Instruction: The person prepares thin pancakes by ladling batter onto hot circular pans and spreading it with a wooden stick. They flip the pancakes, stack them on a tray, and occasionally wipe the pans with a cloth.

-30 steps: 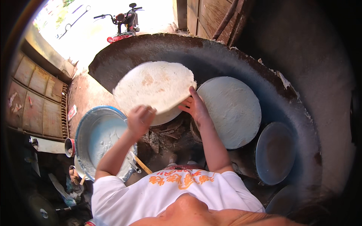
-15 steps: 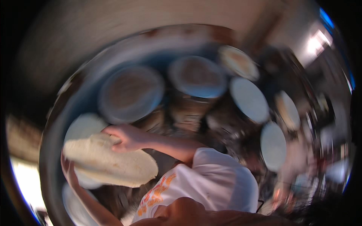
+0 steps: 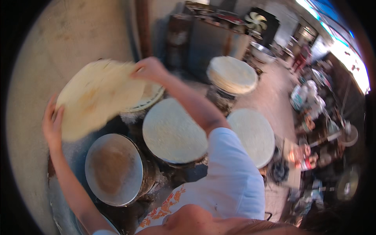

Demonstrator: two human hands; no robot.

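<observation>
A large, thin, pale round flatbread (image 3: 96, 96) with light brown patches hangs stretched between my hands at the left. My left hand (image 3: 53, 121) grips its lower left edge. My right hand (image 3: 150, 71) pinches its right edge. Under the flatbread's right part, a round tray (image 3: 150, 102) with a dark-marked rim shows, and more flatbread lies on it. Nearer me stands a round metal griddle (image 3: 113, 169) with a brown, scorched middle. Right of it, another round cooking plate bears a pale dough sheet (image 3: 172, 131), partly covered by my right forearm.
Another pale dough round (image 3: 252, 137) lies right of my sleeve. Farther back, a stack of flatbreads (image 3: 232, 74) sits on a stand. A metal basin (image 3: 263, 53), a fan (image 3: 255, 21) and a distant person (image 3: 301, 56) are beyond. Plastic bags (image 3: 307, 96) and clutter line the right side.
The view has turned. My hands have carried the flatbread from above a pale round among the griddles to above the rimmed tray, stretching it wider. Both hands still hold it.
</observation>
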